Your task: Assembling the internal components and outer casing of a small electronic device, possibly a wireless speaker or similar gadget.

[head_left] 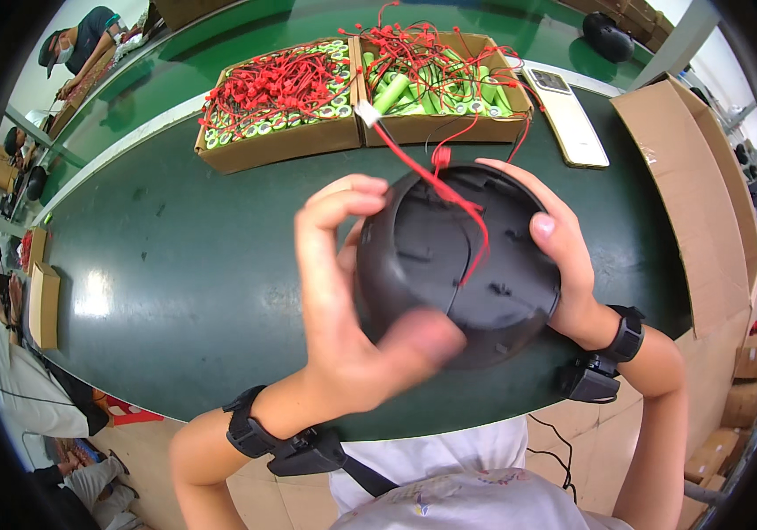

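While a round black shell (436, 252) is held up above the dark green tabletop (166, 274), its hollow side is turned toward the wearer and the ribbed inside is exposed. The right side is gripped by the right hand (568, 256), its thumb hooked over the rim and its other fingers wrapped around the outside. The left side is flanked by the left hand (343, 331), whose fingers are curled in a loose arc; its thumb is blurred in front of the lower wall, and whether the shell is pressed by it cannot be told.

A red-and-black lead (414, 166) is seen running from the inside over the far rim, tipped by a white plug (367, 114) near two cardboard boxes, in which green cylindrical cells (391, 93) and tangled red wires (277, 84) are packed.

The step in hand is judged to be the handling or turning of the shell with its lead loose. For the next move, a steady right-hand grip seems to be called for, with the lead guarded against being pinched at the rim or snagged.
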Action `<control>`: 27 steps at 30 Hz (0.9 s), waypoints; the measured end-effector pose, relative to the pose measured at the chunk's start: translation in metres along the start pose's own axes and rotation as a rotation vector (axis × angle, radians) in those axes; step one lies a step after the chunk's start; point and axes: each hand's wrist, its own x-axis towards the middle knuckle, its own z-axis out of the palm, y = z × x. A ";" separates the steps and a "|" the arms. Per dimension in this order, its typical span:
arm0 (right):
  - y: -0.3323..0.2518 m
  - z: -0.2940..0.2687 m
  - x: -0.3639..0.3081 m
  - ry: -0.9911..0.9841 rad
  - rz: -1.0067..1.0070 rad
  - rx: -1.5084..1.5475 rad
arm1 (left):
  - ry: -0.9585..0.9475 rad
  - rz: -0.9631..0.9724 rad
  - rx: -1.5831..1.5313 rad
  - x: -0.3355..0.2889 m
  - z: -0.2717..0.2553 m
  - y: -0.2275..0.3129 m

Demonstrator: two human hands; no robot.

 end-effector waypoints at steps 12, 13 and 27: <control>0.001 0.005 -0.002 0.197 0.307 0.446 | -0.203 0.068 0.631 0.005 0.008 0.020; 0.001 0.005 -0.003 0.195 0.308 0.443 | -0.208 0.074 0.632 0.005 0.008 0.020; -0.008 -0.016 0.001 0.060 0.407 0.689 | -0.284 0.009 0.383 0.000 0.003 0.019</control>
